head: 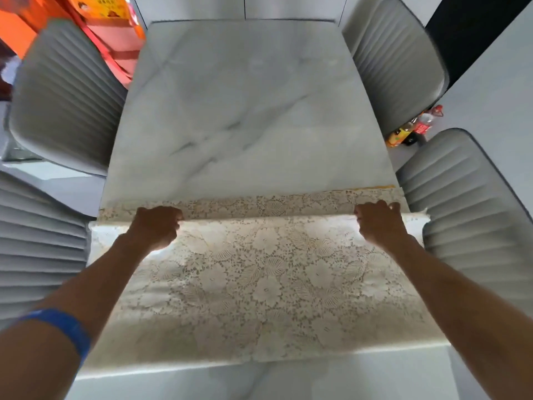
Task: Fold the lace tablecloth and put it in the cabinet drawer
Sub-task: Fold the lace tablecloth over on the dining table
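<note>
Both bare arms stretched forward, well apart. Left hand (pixel 157 226) and right hand (pixel 379 223) knuckles up, fingers curled under, apparently gripping. Blue band (pixel 62 327) on near left forearm.

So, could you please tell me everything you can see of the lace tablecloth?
The lace tablecloth is cream, with an openwork pattern of flowers and leaves. It lies on the near half of the marble table, partly folded: an upper layer covers a strip that shows beyond its far edge. The left hand and right hand grip that far edge near its two ends.
</note>
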### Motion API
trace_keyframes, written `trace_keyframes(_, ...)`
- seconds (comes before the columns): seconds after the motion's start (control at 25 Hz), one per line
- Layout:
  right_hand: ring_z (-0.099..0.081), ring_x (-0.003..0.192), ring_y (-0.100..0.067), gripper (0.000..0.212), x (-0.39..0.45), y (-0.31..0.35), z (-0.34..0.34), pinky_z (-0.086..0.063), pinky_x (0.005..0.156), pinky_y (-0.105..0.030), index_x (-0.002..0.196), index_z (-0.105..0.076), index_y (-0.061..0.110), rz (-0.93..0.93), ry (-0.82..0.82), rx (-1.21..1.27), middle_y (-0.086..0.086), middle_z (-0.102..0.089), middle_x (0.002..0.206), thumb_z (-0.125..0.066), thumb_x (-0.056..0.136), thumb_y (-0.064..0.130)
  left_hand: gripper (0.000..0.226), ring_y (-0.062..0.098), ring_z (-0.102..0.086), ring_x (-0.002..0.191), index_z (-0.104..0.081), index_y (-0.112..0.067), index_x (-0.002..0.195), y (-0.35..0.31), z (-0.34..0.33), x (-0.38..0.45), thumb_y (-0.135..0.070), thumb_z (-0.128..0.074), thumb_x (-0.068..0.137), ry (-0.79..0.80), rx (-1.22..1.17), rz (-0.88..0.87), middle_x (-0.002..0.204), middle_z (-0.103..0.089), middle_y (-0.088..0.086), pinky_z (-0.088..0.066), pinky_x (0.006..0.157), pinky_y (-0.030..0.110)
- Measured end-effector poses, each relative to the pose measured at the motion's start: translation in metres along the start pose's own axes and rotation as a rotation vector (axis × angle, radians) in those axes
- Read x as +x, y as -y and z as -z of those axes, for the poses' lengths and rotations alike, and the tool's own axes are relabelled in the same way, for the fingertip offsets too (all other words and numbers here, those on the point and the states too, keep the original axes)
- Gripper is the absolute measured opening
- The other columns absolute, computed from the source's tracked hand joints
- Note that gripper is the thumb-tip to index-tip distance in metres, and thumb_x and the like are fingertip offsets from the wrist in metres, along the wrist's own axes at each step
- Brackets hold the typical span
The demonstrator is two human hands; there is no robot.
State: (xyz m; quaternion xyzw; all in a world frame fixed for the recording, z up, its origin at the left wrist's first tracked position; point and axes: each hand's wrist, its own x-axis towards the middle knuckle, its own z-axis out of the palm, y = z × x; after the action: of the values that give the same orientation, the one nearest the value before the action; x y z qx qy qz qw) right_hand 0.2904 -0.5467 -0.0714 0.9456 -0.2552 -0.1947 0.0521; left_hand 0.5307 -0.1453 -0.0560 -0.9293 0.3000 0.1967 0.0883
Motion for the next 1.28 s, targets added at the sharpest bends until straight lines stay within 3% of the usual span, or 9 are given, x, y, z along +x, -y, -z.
trace_keyframes(0.12, -0.055, 0.102, -0.024, 0.017, 0.034, -0.005, -0.012, -0.034, 0.098, -0.048, 0.103, -0.057, 0.021, 0.019, -0.012, 0.003, 0.0, -0.066, 0.101, -0.047, 0.092, 0.013, 0.018, 0.02, -0.061, 0.104, -0.061, -0.025, 0.105, 0.001, -0.012, 0.037, -0.017, -0.053, 0.091, -0.013, 0.017, 0.04, 0.111, -0.068, -0.004, -0.037, 0.08, 0.031)
trace_keyframes(0.28, -0.058, 0.103, -0.027, 0.015, 0.051, -0.013, -0.018, -0.032, 0.099, -0.048, 0.106, -0.057, 0.016, 0.041, -0.144, 0.079, -0.004, -0.064, 0.105, -0.044, 0.098, 0.018, 0.023, 0.021, -0.06, 0.108, -0.055, -0.02, 0.113, 0.013, -0.024, 0.064, -0.017, -0.053, 0.091, 0.019, 0.005, 0.039, 0.116, -0.061, 0.0, -0.031, 0.106, 0.048)
trace_keyframes(0.36, -0.061, 0.094, -0.026, 0.011, 0.06, -0.011, -0.012, -0.033, 0.098, -0.047, 0.105, -0.055, 0.016, 0.045, -0.161, 0.092, -0.003, -0.064, 0.099, -0.046, 0.098, 0.015, 0.022, 0.02, -0.059, 0.11, -0.053, -0.02, 0.113, 0.018, -0.023, 0.073, -0.014, -0.052, 0.092, 0.023, -0.04, 0.064, 0.117, -0.062, -0.001, -0.026, 0.109, 0.049)
trace_keyframes(0.56, -0.062, 0.087, -0.025, 0.012, 0.076, -0.003, -0.016, -0.035, 0.099, -0.048, 0.105, -0.055, 0.017, -0.006, -0.168, 0.067, -0.002, -0.062, 0.097, -0.045, 0.098, 0.017, 0.02, 0.025, -0.061, 0.098, -0.056, -0.017, 0.112, 0.015, -0.023, 0.082, -0.014, -0.051, 0.093, -0.014, -0.027, 0.077, 0.112, -0.062, 0.005, -0.043, 0.092, 0.04)
trace_keyframes(0.68, -0.053, 0.112, -0.031, 0.031, 0.066, 0.003, -0.019, -0.034, 0.101, -0.051, 0.122, -0.048, 0.014, -0.115, -0.192, 0.132, -0.01, -0.052, 0.123, -0.043, 0.099, 0.034, 0.025, 0.032, -0.059, 0.099, -0.057, -0.01, 0.113, 0.004, -0.02, 0.07, -0.009, -0.055, 0.088, -0.125, 0.002, 0.155, 0.111, -0.059, 0.012, -0.042, 0.095, 0.046)
trace_keyframes(0.8, -0.037, 0.131, -0.036, 0.056, 0.018, 0.0, -0.03, -0.033, 0.104, -0.054, 0.138, -0.033, 0.016, -0.291, -0.175, 0.352, -0.011, -0.033, 0.147, -0.056, 0.09, 0.035, 0.041, 0.034, -0.052, 0.114, -0.051, -0.01, 0.124, -0.043, -0.018, 0.039, -0.009, -0.057, 0.084, -0.267, -0.023, 0.132, 0.13, -0.051, 0.016, -0.037, 0.103, 0.05)
trace_keyframes(0.92, -0.037, 0.13, -0.041, 0.073, -0.05, -0.012, -0.052, -0.035, 0.102, -0.056, 0.144, -0.026, 0.013, -0.548, -0.037, 0.59, -0.017, -0.03, 0.151, -0.063, 0.086, 0.038, 0.04, 0.024, -0.049, 0.125, -0.052, -0.019, 0.13, -0.14, -0.029, -0.013, -0.014, -0.055, 0.09, -0.191, -0.207, -0.229, 0.145, -0.045, 0.008, -0.041, 0.104, 0.04)
trace_keyframes(1.04, -0.033, 0.134, -0.044, 0.087, -0.08, -0.035, -0.065, -0.03, 0.106, -0.061, 0.148, -0.02, 0.01, -0.682, 0.08, 0.668, -0.02, -0.031, 0.151, -0.064, 0.085, 0.051, 0.048, 0.025, -0.027, 0.143, -0.041, -0.027, 0.139, -0.235, -0.049, -0.053, -0.025, -0.052, 0.093, 0.011, -0.248, -0.474, 0.158, -0.025, 0.003, -0.032, 0.114, 0.042)
trace_keyframes(1.28, -0.053, 0.124, -0.039, 0.089, -0.107, -0.088, -0.075, -0.043, 0.097, -0.049, 0.137, -0.037, 0.008, -0.73, 0.335, 0.707, -0.017, -0.054, 0.136, -0.058, 0.078, 0.072, 0.083, 0.032, 0.016, 0.148, 0.004, -0.034, 0.153, -0.293, -0.069, -0.077, -0.037, -0.054, 0.093, 0.216, -0.078, -0.299, 0.161, 0.022, 0.005, -0.013, 0.119, 0.056)
